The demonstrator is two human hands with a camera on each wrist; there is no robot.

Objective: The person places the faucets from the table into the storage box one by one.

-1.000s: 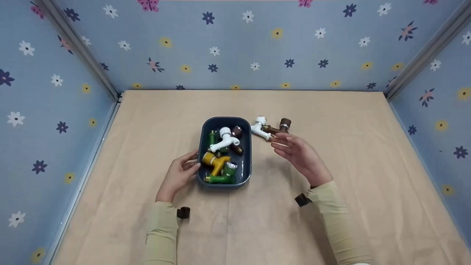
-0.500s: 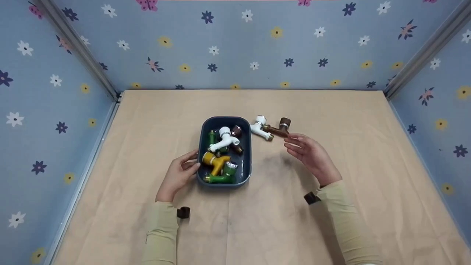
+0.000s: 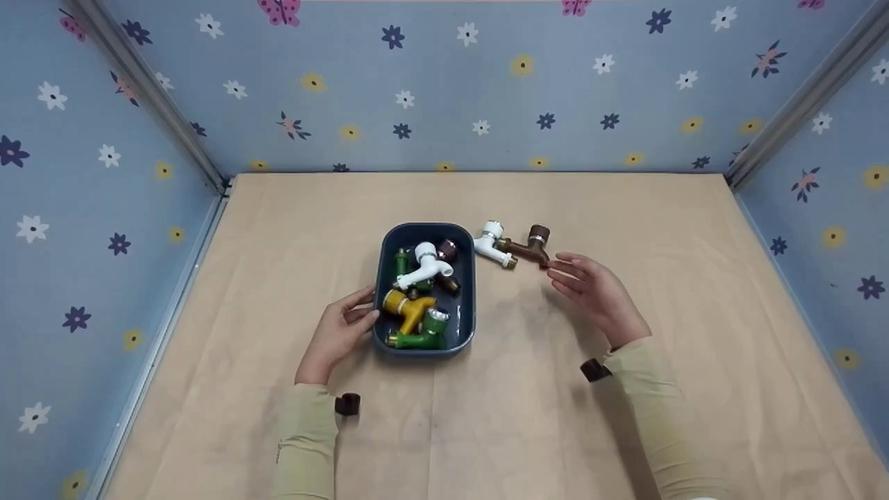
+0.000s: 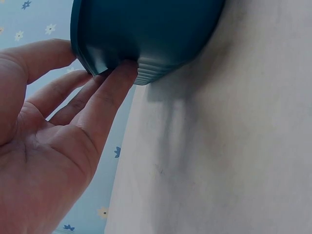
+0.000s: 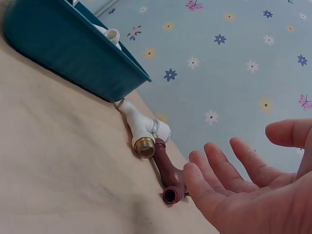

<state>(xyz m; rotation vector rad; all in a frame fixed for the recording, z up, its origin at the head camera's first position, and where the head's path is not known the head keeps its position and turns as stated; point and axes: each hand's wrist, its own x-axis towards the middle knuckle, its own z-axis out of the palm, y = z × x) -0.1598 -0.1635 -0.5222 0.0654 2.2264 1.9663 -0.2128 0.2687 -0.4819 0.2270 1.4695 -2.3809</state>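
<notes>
A dark blue rectangular bin [image 3: 467, 333] holds several taps: a white tap [image 3: 425, 267], a yellow tap [image 3: 410, 307], a green tap [image 3: 418, 337] and others partly covered. My left hand [image 3: 338, 333] rests against the bin's left side, with relaxed fingers touching its outer wall and the thumb at the rim. To the right of the bin lie a second white tap [image 3: 493, 244] and a brown tap [image 3: 531, 244], whose threaded end meets the white one. My right hand [image 3: 597, 295] hovers beside the brown tap's spout, fingers extended and holding nothing; contact cannot be told.
Beige cloth [image 3: 444, 437] covers the table. Panels with a flower pattern [image 3: 444, 83] stand at the back and both sides, with metal posts [image 3: 149, 83] at the corners. Small black devices [image 3: 347, 404] are strapped at both wrists.
My right hand has drawn back to the right from the two loose taps, uncovering the brown tap. The left hand and the bin have stayed in place.
</notes>
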